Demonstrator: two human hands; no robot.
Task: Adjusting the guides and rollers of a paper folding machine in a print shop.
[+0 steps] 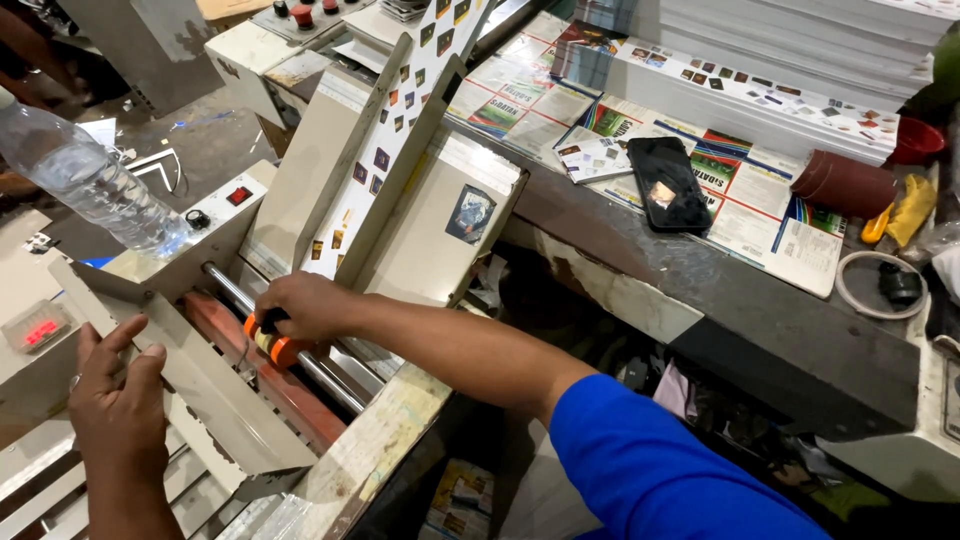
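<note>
My right hand (300, 305) is closed around an orange roller wheel (278, 349) on a steel shaft (330, 378) of a cream-coloured paper machine (440, 215). A blue sleeve covers that arm's upper part. My left hand (118, 400) hovers with fingers spread over the machine's slanted grey guard plate (215, 395), holding nothing. A stack of printed sheets (395, 120) stands tilted in the machine's feed chute above the shaft.
A clear plastic water bottle (85, 180) lies on the machine's left housing beside a red switch (239, 195). A black phone (668, 184) rests on printed sheets on the bench at right, with a brown cup stack (845, 183), tape ring (880, 285) and paper stacks (790, 60).
</note>
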